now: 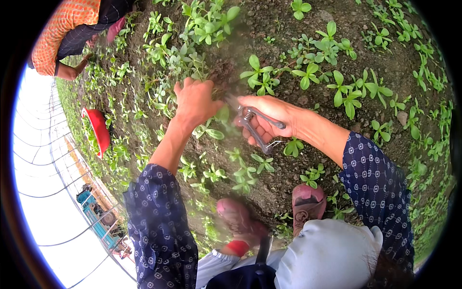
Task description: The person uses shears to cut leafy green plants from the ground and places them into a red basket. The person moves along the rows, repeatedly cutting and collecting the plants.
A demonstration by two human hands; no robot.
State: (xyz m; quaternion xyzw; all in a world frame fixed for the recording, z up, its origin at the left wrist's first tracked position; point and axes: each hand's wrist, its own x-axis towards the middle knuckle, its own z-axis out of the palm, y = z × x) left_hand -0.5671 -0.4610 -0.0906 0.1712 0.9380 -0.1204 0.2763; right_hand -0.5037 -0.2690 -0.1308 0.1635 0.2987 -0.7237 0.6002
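My left hand (196, 100) is closed around the stems of a clump of low grey-green plants (186, 61), with its back facing up. The fingertips are partly hidden in the leaves. In my right hand (276, 110) rests a pair of pruning shears (257, 134), a coil spring between its grey handles. The blades point toward the soil beside my left thumb, and their tips are blurred. A wire catch hangs at one handle end. Bright green broad-leaved seedlings (261, 76) grow just beyond the shears.
My pink shoes (308, 202) stand among seedlings on the bare soil (278, 180). A red basin (99, 132) lies tilted to the left. At upper left another person (68, 39) bends over the plants. Farther off are a blue-green vehicle (103, 231) and curved greenhouse hoops (68, 186).
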